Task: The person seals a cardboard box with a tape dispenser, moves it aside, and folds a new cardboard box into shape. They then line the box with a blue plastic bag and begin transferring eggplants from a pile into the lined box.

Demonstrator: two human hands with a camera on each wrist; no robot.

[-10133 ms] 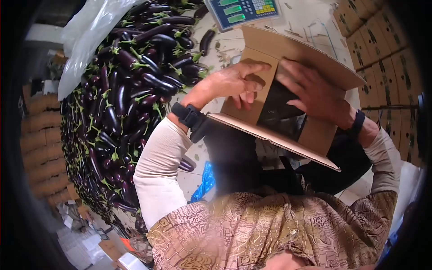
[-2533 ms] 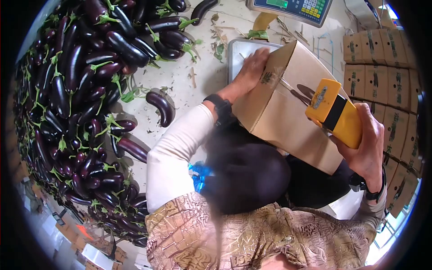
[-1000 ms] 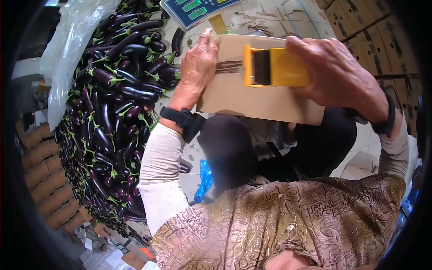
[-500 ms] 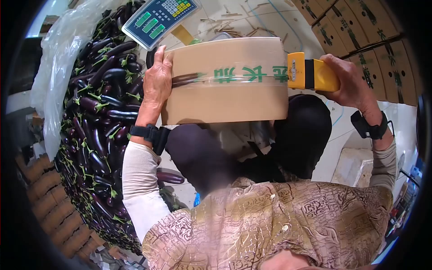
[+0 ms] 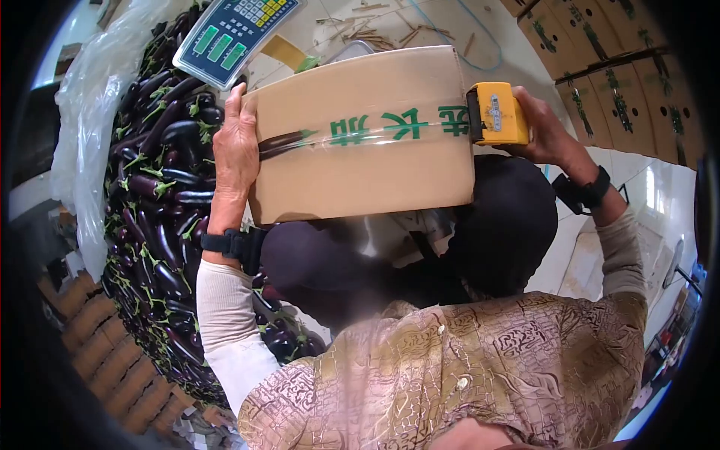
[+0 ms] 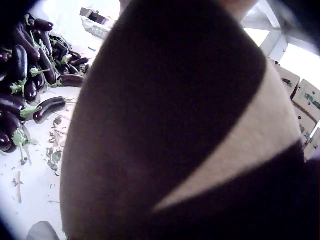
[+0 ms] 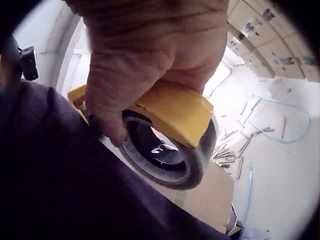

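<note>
A closed cardboard box with green lettering rests across the person's knees, clear tape running along its middle. The left hand lies against the box's left end, fingertips at its upper corner. The right hand grips a yellow tape dispenser at the box's right end. In the right wrist view the right hand holds the yellow dispenser from above, the tape roll visible below. Dark cloth fills most of the left wrist view, where the box and most of the left hand are hidden.
A heap of eggplants lies at the left, beside clear plastic sheeting. The scale's display stands beyond the box's upper left. Stacked cartons stand at upper right. Plant scraps lie on the floor.
The box was turned and taped, its lettered face coming into view. Over the last half second, box and left hand shifted left in the head view; the dispenser turned against the right end.
</note>
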